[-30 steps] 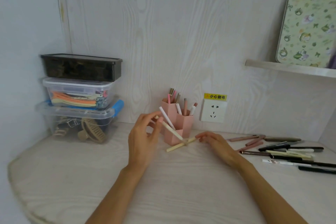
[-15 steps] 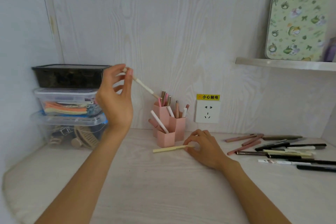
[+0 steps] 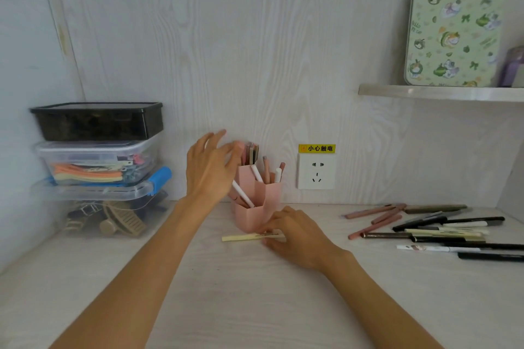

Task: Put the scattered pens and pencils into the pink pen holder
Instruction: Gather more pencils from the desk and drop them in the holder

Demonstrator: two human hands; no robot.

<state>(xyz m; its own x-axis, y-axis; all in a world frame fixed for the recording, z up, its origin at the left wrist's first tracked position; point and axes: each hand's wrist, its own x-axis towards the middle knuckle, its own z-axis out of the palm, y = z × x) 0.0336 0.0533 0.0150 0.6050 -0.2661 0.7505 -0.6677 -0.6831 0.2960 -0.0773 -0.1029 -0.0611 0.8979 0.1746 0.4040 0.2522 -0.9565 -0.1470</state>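
The pink pen holder (image 3: 266, 195) stands on the desk against the wall, with several pens and pencils upright in its compartments. My left hand (image 3: 211, 167) hovers just left of the holder's top, fingers spread and relaxed, holding nothing. A cream pen (image 3: 243, 237) lies flat on the desk in front of the holder. My right hand (image 3: 295, 235) rests on the desk and pinches the right end of that pen between fingertips and thumb. Several scattered pens and pencils (image 3: 436, 231), black, pink and cream, lie on the right of the desk.
Three stacked plastic storage boxes (image 3: 99, 167) fill the left corner. A wall socket (image 3: 316, 171) with a yellow label sits right of the holder. A metal shelf (image 3: 439, 92) at upper right carries a green patterned tin (image 3: 453, 25).
My left hand came down from above with the white pen, let it go at the holder and now hovers with fingers spread. My right hand stays on the cream pen.
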